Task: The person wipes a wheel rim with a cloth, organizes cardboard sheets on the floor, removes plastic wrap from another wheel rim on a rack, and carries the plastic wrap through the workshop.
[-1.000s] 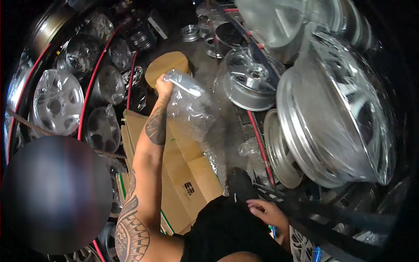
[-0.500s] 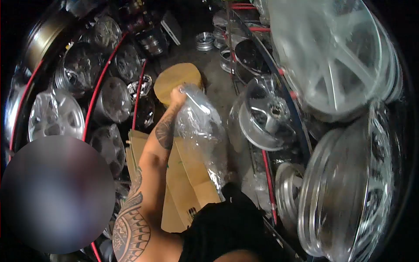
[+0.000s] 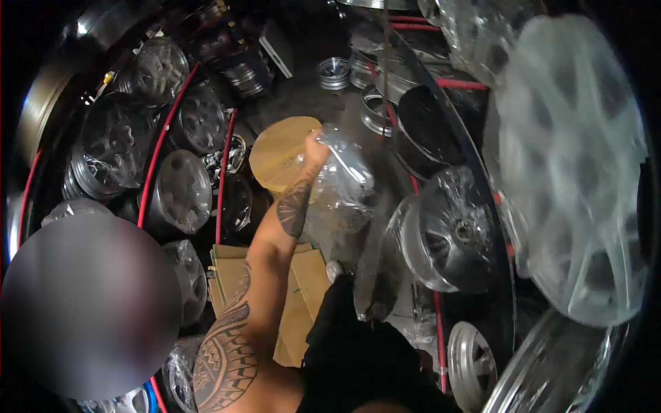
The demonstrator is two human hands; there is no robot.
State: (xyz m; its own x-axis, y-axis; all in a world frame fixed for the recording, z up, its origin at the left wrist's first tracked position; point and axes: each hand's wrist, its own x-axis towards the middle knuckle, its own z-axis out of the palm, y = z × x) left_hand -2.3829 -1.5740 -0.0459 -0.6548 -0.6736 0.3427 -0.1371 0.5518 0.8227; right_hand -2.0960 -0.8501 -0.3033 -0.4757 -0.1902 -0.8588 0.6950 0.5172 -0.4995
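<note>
Stretched forward at the end of the tattooed arm, my left hand [image 3: 316, 149] is closed on the top of a clear plastic bag [image 3: 344, 172]. The bag hangs down to the right of the hand, over the floor. Just behind and to the left of the hand is a round stack of tan cardboard discs [image 3: 279, 153]. Flattened cardboard [image 3: 303, 282] lies below the forearm, partly hidden by the arm and the dark clothing. My right hand does not show.
Red-barred racks with plastic-wrapped wheel rims [image 3: 182, 191] stand on the left. On the right, a wrapped rim [image 3: 458, 230] and a large wrapped rim [image 3: 571, 172] sit close by. Another rim [image 3: 334, 72] rests on the floor farther back.
The view has shifted. My left hand has moved to the right with the bag, now in front of the discs' right edge. My right hand, visible earlier at the lower right, has left the view.
</note>
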